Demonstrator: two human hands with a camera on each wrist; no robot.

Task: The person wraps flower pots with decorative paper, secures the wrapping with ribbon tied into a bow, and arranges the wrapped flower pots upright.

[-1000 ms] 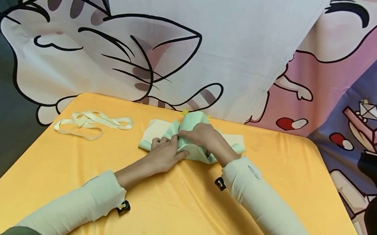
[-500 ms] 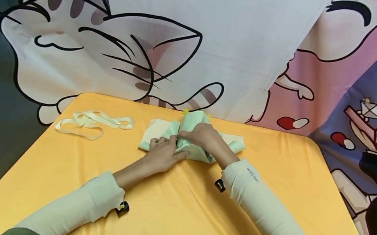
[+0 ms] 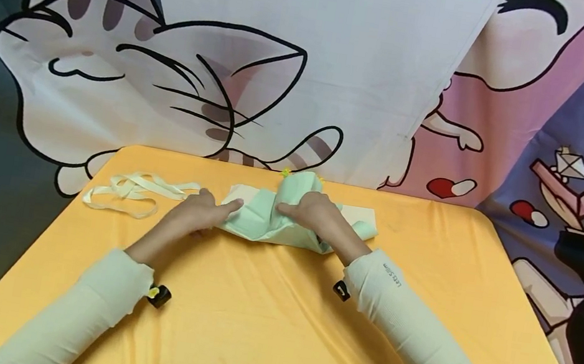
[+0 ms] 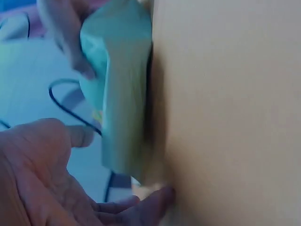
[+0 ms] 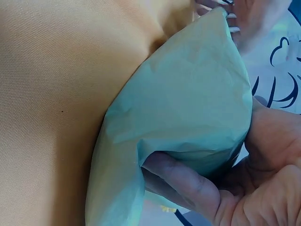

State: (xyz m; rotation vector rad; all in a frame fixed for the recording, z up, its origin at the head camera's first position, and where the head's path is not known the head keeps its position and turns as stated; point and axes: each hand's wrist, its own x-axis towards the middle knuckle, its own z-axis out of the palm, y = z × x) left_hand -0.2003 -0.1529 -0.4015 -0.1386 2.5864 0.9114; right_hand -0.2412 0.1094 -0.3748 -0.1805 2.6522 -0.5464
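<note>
Mint-green wrapping paper (image 3: 255, 217) with a pale cream part behind it lies gathered at the far middle of the table, its centre rising in a rolled bundle. My right hand (image 3: 315, 217) grips the bundle from the right, thumb across its front; in the right wrist view fingers (image 5: 183, 181) curl under a fold of the paper. At the paper's left corner my left hand (image 3: 194, 211) is spread, thumb apart from the fingers and near the edge. Small yellow tips (image 3: 286, 173) poke out behind the bundle; what is inside stays hidden.
A loosely looped pale yellow ribbon (image 3: 138, 187) lies left of the paper, close by my left hand. Yellow cloth (image 3: 259, 328) covers the table. A printed cartoon curtain (image 3: 375, 81) hangs right behind the table's far edge.
My left hand has let go of the paper's middle and moved left to its corner. The left part of the paper now lies more spread out. My right hand keeps its grip.
</note>
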